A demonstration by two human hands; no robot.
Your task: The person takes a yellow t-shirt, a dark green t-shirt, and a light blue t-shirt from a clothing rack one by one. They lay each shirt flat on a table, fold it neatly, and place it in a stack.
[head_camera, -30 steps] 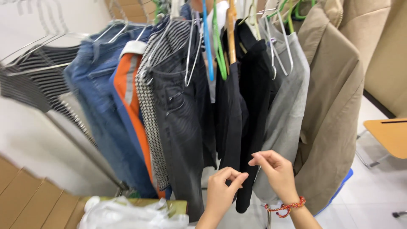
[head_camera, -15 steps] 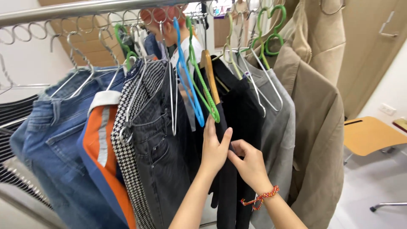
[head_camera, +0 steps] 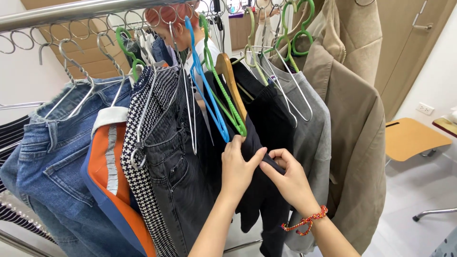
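Pinching black garment (head_camera: 266, 157): left hand (head_camera: 236, 169), right hand (head_camera: 290, 178).

Bare forearms; red braided bracelet (head_camera: 304, 223) on right wrist.

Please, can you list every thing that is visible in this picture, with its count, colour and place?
rail: one, silver metal, across the top
jeans: one, blue, far left
orange garment: one, orange with blue edge, beside jeans
houndstooth garment: one, black and white, left of centre
grey denim: one, dark grey, centre
black garment: one, black, on wooden hanger
blue hanger: one, centre
grey garment: one, right of centre
beige jacket: one, right
left hand: on black garment
right hand: pinching black garment
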